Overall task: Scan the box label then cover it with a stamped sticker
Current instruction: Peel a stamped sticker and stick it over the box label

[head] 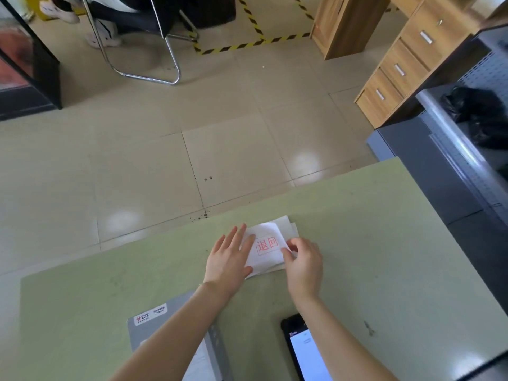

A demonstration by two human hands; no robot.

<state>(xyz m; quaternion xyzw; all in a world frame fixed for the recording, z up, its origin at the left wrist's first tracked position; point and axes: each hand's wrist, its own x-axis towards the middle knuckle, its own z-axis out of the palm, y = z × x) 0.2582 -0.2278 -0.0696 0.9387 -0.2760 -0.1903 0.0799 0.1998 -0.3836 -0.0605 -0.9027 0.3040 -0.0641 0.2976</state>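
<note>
Here the left hand [229,255] flattens the stamped sticker [266,247]; right hand [303,264] pinches its edge.

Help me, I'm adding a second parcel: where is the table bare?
Bare: table right of the right hand and phone; also left of the grey box. Crowded: the middle, with both hands on the sticker stack.

surface: pale green table [371,243], lower frame | centre: white sheets [270,248], top one stamped red | bottom centre-left: grey box [165,323] | bottom centre-right: phone [305,350], screen lit
</note>
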